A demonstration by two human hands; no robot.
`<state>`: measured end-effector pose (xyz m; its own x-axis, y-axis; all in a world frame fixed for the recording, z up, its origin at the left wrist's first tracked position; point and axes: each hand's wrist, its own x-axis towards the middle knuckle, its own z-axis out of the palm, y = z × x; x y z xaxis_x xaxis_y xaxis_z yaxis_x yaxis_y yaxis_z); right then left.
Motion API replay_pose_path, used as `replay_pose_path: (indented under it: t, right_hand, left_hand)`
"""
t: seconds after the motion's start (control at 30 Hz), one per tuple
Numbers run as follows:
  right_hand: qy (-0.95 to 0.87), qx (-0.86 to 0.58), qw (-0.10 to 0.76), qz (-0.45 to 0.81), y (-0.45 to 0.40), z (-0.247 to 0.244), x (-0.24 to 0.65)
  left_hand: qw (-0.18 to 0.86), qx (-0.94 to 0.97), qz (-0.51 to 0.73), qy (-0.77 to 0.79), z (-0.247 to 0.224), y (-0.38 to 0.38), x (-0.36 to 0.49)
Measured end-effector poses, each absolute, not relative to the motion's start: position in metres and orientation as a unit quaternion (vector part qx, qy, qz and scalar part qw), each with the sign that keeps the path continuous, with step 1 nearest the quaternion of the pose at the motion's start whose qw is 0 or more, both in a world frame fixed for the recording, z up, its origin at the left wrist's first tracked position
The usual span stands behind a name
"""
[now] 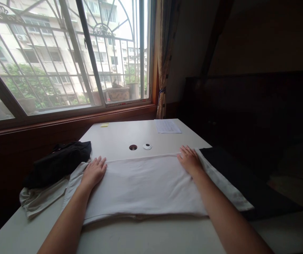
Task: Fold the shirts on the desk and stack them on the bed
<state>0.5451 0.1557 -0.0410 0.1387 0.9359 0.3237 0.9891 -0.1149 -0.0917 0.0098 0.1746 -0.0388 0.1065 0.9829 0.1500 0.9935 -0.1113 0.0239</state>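
A white garment point(141, 187), folded into a wide band, lies flat across the table in front of me; its exact kind does not show. Over its far left corner rests my left hand point(94, 171), palm down with the fingers stretched out. My right hand point(190, 159) lies likewise on the far right part of the cloth, fingers extended. Beyond the right hand, a light grey cloth edge point(229, 185) and a black cloth point(228, 169) stick out to the right. Neither hand grips anything.
Black clothing point(58, 164) and a crumpled beige cloth point(42, 197) are heaped at the table's left edge. On the white table point(122, 130) are paper sheets point(167, 126), a yellow slip point(104, 125), a cable hole point(133, 147) and its round cover point(147, 146). A barred window stands behind.
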Motion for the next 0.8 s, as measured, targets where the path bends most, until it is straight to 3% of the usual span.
replay_pose_path:
  t: [0.13, 0.27, 0.8]
  right_hand:
    - [-0.545, -0.835, 0.079, -0.016, 0.144, -0.030, 0.569]
    - [-0.493, -0.866, 0.067, 0.054, 0.138, -0.022, 0.581]
    - [-0.482, -0.872, 0.081, 0.012, 0.132, -0.017, 0.566]
  left_hand:
    - [0.040, -0.745, -0.063, -0.663, -0.040, 0.176, 0.008]
    - [0.041, -0.745, -0.061, -0.663, -0.041, 0.177, 0.007]
    - [0.040, -0.747, -0.071, -0.660, -0.039, 0.176, 0.006]
